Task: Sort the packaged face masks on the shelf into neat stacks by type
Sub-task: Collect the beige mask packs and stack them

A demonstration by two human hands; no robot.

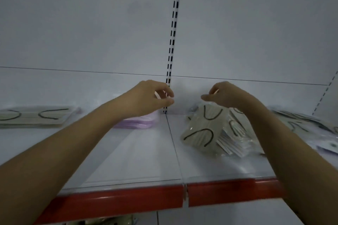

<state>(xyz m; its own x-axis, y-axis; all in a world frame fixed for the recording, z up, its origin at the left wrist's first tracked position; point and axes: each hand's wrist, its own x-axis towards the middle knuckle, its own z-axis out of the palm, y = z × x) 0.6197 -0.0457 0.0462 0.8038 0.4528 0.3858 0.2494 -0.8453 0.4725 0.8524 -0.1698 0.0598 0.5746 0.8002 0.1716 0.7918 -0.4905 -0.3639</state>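
A white shelf (146, 151) fills the lower frame. Both the left hand (151, 97) and right hand (225, 95) hover loosely curled, holding nothing. The jumbled beige mask packets (201, 133) at centre right look light and slippery; pinching their edges seems best.

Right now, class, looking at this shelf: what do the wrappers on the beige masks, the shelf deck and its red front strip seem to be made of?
Beige mask wrappers: thin clear plastic film, glossy; it glints and crinkles at the edges.
Shelf deck: probably painted sheet metal, smooth white, with a soft sheen and a straight panel seam.
Red front strip: likely plastic or painted metal, smooth; blur leaves it open.
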